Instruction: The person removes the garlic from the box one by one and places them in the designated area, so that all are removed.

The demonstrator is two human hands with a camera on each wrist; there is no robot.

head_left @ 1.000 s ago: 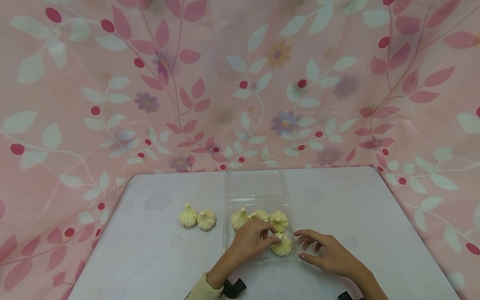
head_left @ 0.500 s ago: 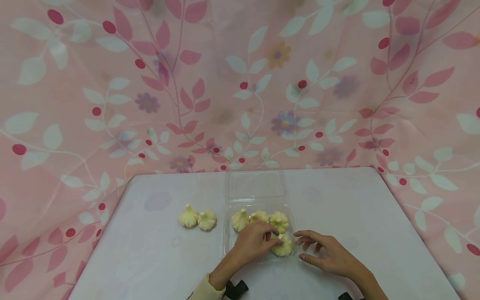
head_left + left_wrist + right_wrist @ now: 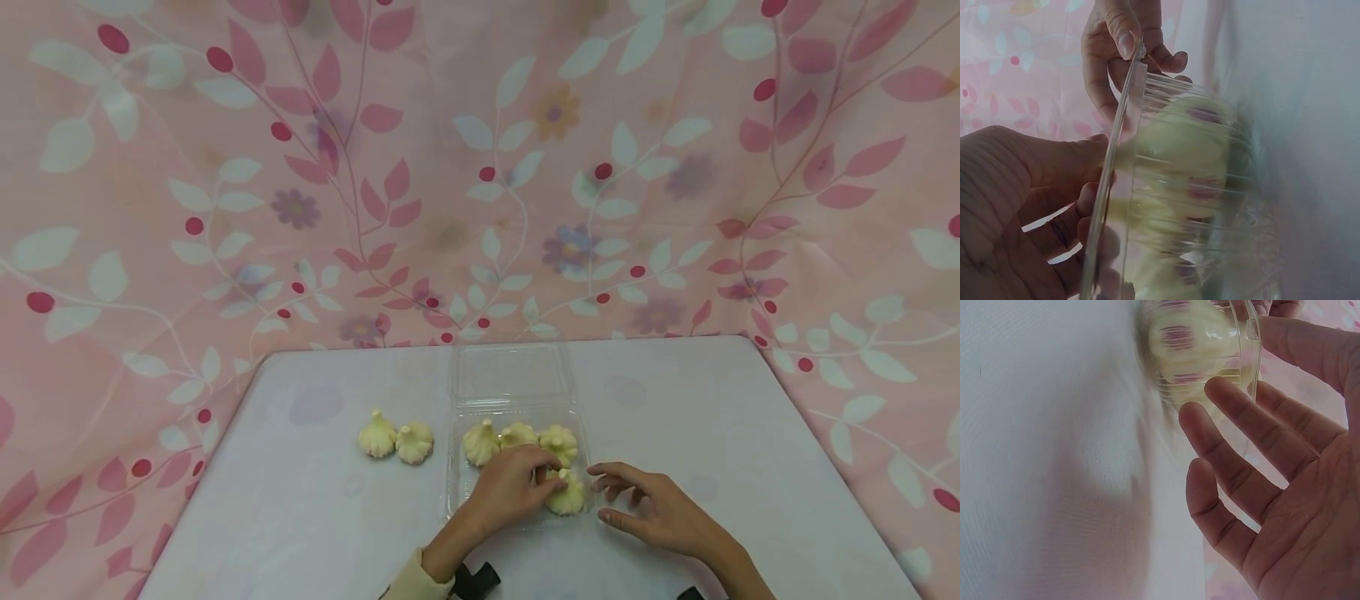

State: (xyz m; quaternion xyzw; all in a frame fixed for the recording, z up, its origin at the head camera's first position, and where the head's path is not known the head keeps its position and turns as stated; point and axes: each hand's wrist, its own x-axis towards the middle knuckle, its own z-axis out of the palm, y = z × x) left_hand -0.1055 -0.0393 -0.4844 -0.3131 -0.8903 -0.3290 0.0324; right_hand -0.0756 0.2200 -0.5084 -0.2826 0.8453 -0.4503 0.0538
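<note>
Left hand (image 3: 510, 482) — fingers pinching a garlic bulb (image 3: 569, 495) at four o'clock in the clear box (image 3: 463, 481). Right hand (image 3: 651, 510), fingers apart, just beside three o'clock. Two bulbs (image 3: 415, 442): nine o'clock.

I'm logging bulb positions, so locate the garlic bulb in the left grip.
In the head view, the garlic bulb is at the near right of the clear clamshell box, its stem pinched by the left grip, in front of another bulb.
</note>
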